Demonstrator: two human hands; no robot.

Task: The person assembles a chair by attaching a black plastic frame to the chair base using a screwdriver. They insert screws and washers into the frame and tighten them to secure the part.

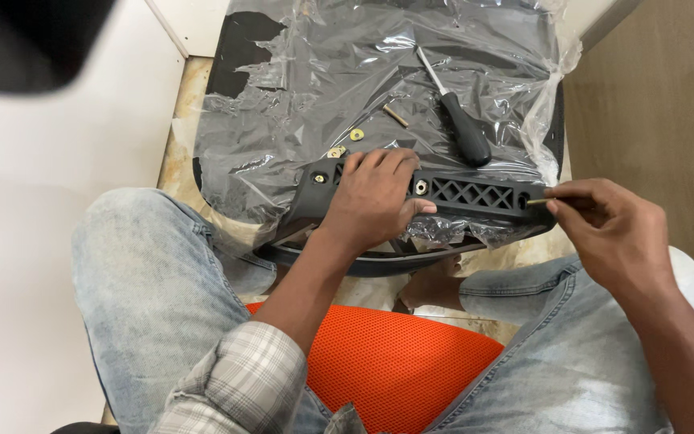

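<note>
In the head view, our left hand (375,197) lies at the centre of the frame, palm down and fingers curled over the black plastic bracket (451,195), pressing it onto the plastic-wrapped seat panel (299,96). Our right hand (612,233), right of centre, pinches a thin brass-coloured bolt (536,201) between thumb and fingertips, its tip just at the bracket's right end. The bracket looks stiff and light, with a lattice face; we judge it best held across its solid middle, since the wrap beneath looks slippery. The bolt is small and easily dropped, so a tight pinch near its head suits it. Above, a black-handled screwdriver (463,128), another bolt (396,115) and washers (357,135) lie loose on the wrap.
</note>
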